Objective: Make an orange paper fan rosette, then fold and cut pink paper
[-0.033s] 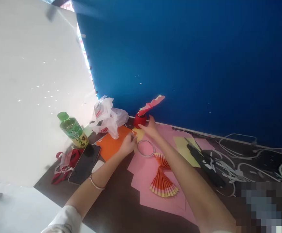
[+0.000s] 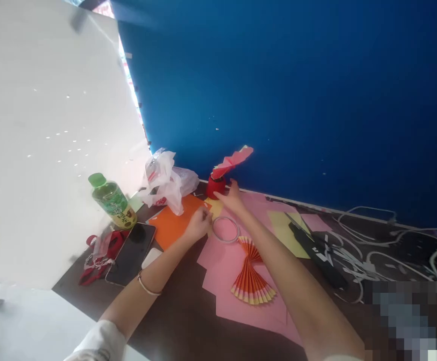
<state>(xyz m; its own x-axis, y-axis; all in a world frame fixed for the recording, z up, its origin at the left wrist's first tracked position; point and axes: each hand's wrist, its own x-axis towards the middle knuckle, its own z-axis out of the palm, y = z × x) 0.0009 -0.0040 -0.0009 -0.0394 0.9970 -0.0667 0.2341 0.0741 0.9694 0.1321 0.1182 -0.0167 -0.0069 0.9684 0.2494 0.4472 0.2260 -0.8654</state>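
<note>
My right hand (image 2: 235, 200) is by a small red round holder (image 2: 215, 187). Its fingers are spread apart, and one fingertip overlaps the holder's front; I cannot tell if they touch. A pleated pink paper (image 2: 233, 161) leans out of the holder's top, up to the right. My left hand (image 2: 199, 223) is closed with curled fingers over the edge of the orange paper (image 2: 176, 215); what they hold, if anything, is hidden. Between my forearms lie a pale ring (image 2: 236, 237) and an orange pleated paper fan (image 2: 253, 286) with yellow tips, on pink sheets (image 2: 229, 301).
On the left stand a green-capped drink bottle (image 2: 115, 203), a black phone (image 2: 133, 253) and red scissors-like items (image 2: 94, 271). A white plastic bag (image 2: 165, 180) sits at the back. White cables (image 2: 384, 243) and a black tool (image 2: 316, 255) lie right, before a blue wall (image 2: 278, 100).
The pleated pink paper and the red holder appear a touch further left and the paper's face is turned slightly. Both hands look nearly the same.
</note>
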